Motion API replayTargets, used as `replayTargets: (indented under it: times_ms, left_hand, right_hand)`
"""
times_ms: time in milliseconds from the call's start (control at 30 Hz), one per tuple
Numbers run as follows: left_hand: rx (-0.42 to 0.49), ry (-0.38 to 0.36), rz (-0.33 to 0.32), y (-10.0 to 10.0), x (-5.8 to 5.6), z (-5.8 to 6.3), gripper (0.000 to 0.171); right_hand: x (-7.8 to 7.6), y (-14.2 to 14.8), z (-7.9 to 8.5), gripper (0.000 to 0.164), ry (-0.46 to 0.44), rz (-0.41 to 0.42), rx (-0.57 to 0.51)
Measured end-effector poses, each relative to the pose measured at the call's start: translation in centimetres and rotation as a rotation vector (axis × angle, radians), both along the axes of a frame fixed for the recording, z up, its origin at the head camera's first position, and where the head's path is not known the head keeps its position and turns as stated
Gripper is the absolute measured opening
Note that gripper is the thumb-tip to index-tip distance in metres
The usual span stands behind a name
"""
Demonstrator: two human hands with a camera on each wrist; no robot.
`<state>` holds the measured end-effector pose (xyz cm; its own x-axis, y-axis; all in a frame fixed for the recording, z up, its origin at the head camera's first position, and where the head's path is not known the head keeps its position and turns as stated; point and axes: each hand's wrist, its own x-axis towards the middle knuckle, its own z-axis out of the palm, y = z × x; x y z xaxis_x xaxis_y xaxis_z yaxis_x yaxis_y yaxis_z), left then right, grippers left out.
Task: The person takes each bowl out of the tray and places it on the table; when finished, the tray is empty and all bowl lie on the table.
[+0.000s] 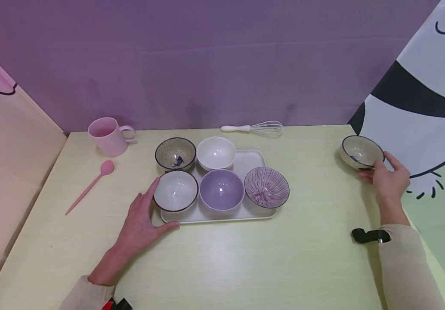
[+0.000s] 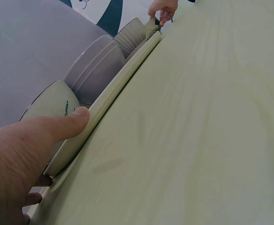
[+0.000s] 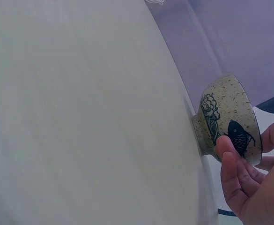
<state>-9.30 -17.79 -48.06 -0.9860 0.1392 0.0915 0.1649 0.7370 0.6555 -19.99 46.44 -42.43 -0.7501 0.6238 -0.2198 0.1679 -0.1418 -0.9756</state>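
My right hand holds a speckled beige bowl with a dark rim at the table's right side, thumb by the rim and fingers underneath. Its outside shows a dark fish drawing in the right wrist view, where the bowl's foot is right at the tabletop. At the white tray's front left corner, my left hand is spread, its thumb at the front edge and fingers beside a dark-rimmed white bowl. A purple bowl and a striped bowl continue that front row.
Behind them stand another speckled bowl and a plain white bowl. A white whisk lies at the table's back edge. To the left are a pink mug and a pink spoon. A purple wall closes the back.
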Motion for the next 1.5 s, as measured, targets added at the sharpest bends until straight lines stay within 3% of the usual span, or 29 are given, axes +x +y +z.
replayTargets:
  times_ms: [133,300,800,933,1167,1500]
  left_hand:
    - [0.01,0.029,-0.012,0.0,0.0,-0.1,0.129]
    - [0.014,0.037,-0.017,0.0,0.0,-0.1,0.129]
    - [0.012,-0.008,0.0,0.1,0.1,0.2,0.13]
    - [0.009,-0.022,0.008,0.0,0.1,0.2,0.129]
    - [0.013,-0.02,0.007,-0.1,0.1,0.1,0.129]
    - [0.013,-0.005,-0.001,0.0,0.1,0.1,0.129]
  right_hand:
    - [-0.2,0.4,-0.1,0.06,-0.018,-0.028,0.034]
    - [-0.1,0.7,-0.4,0.063,-0.042,-0.004,0.05]
    - [1.4,0.0,-0.2,0.073,-0.024,0.163,0.1]
    - [1.7,-0.2,-0.2,0.074,-0.054,0.216,0.178]
    - [2.3,-1.0,0.0,0.073,-0.157,0.279,0.438]
    - [3.1,-2.5,0.3,0.07,-0.094,0.266,0.626]
